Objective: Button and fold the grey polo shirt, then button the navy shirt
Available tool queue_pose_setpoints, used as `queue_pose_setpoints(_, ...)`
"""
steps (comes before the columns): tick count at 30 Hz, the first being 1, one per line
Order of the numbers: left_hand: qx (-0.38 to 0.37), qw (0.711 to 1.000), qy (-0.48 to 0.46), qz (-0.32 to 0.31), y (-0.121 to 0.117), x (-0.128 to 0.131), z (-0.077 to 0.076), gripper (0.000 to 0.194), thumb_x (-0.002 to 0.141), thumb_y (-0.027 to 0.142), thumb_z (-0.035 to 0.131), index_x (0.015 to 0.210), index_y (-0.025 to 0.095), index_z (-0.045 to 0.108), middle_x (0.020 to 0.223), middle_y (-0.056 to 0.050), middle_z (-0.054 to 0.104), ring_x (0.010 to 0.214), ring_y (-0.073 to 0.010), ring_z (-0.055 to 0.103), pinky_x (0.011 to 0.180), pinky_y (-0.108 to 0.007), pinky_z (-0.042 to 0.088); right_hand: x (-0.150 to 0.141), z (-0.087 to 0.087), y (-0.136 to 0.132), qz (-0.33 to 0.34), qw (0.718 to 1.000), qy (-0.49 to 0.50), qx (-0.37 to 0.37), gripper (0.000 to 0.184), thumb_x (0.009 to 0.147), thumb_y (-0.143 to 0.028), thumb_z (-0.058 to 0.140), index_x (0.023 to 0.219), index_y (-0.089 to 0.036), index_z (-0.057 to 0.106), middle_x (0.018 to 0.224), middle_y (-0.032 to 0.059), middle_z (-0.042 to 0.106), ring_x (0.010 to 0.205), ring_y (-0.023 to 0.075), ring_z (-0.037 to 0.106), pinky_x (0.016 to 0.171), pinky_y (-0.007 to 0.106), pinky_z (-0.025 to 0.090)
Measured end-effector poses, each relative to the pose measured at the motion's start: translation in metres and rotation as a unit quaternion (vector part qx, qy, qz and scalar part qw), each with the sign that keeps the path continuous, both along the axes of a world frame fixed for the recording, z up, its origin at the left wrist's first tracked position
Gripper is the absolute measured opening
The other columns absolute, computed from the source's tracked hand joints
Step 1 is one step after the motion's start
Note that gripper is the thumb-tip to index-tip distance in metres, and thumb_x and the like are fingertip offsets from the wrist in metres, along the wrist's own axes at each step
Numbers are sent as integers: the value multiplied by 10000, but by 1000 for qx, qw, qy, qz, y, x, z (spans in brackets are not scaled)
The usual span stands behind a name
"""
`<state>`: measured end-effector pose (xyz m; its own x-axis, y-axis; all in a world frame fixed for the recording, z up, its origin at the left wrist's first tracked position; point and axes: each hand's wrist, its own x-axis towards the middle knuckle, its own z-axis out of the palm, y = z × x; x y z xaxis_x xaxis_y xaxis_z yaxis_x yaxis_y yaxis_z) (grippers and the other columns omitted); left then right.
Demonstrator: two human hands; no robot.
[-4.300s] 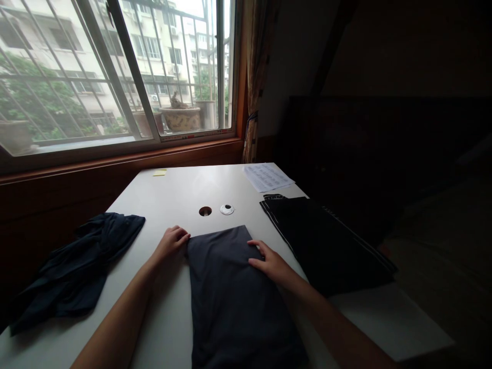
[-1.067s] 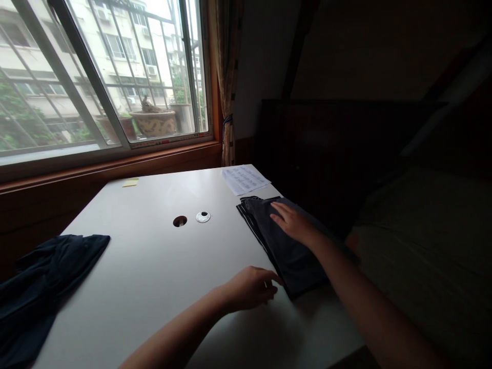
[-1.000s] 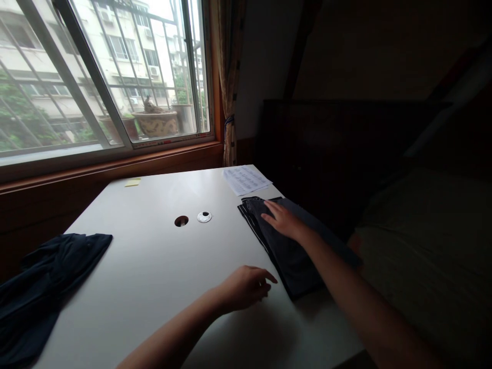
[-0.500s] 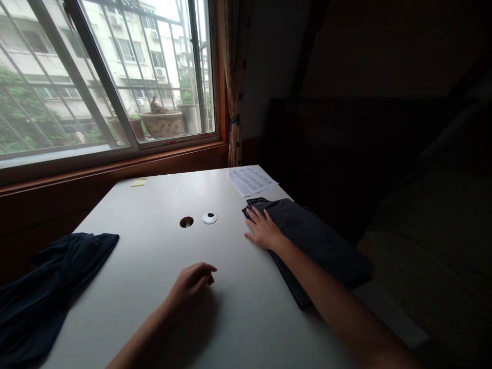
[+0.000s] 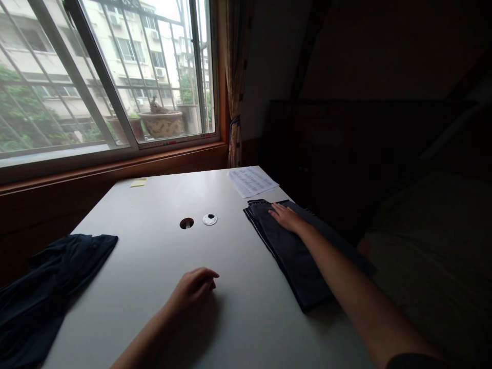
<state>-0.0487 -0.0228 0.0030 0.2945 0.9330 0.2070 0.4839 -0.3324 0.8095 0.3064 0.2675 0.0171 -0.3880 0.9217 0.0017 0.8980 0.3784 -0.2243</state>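
Right hand [image 5: 285,216]: laid on the folded garments [image 5: 282,251], fingers slightly spread
Folded garments: dark stack, right side of the white surface [image 5: 149,220], near printed sheets [image 5: 253,182]
Left hand [image 5: 195,285]: over the surface, fingers loosely curled
Navy garment [image 5: 49,287]: rumpled, left side

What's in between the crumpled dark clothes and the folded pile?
In the head view, between the crumpled clothes and the folded pile are the left hand, a round hole and a white disc, with white tabletop around.
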Motion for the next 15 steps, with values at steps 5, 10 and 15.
queue_pose_setpoints(5,-3,1000,13,-4,0,0,1,237,954,218,465,1076,195,667,889,-54,729,793,-160,685,743,-260,506,19,1,21,-75,996,-44,-6,672,1018,-548,229,1501,-125,428,1598,160,341,1502,286,263,1213,544,134)
queue_pose_setpoints(10,1,1000,11,-7,1,0,0,235,944,190,472,1074,194,667,887,-51,723,787,-156,687,734,-251,508,29,10,27,-156,986,-57,-6,707,1005,-565,229,1478,-90,455,1558,237,378,1466,366,313,1154,668,149)
queue_pose_setpoints(15,2,1000,12,-10,1,1,0,233,937,176,479,1073,192,667,886,-50,722,787,-155,688,732,-248,506,9,18,19,-138,989,-35,46,685,1021,-503,190,1504,-64,400,1578,238,339,1482,362,270,1167,653,136)
